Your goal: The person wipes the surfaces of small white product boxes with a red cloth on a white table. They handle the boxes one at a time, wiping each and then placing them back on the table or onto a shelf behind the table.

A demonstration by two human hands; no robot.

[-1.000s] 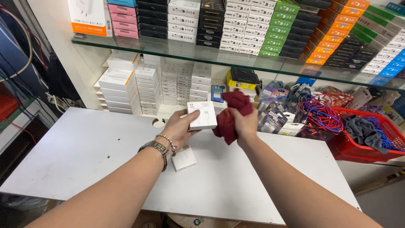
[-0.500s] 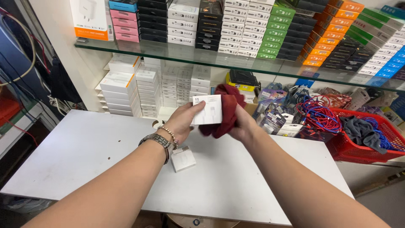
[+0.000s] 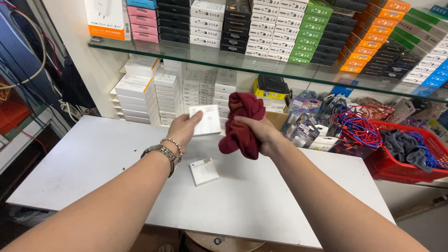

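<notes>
Gripping a small white box (image 3: 205, 120) in left hand (image 3: 183, 130), just left of the dark red cloth (image 3: 242, 123) bunched in right hand (image 3: 261, 133); hands apart, level.

Right-hand (image 3: 261, 133) fingers buried in bunched dark red cloth (image 3: 242, 123). Red plastic basket (image 3: 396, 165) cut off by right edge. Round wooden object (image 3: 219, 242) mostly under white table (image 3: 93, 158).

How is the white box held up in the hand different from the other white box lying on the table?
The held white box is up in the air, gripped by the left hand; the box on the table lies flat, untouched. The held box looks larger in the picture than the box on the table. The held box faces the dark red cloth in the right hand; the other sits below both hands. Both are plain, white and flat.
</notes>
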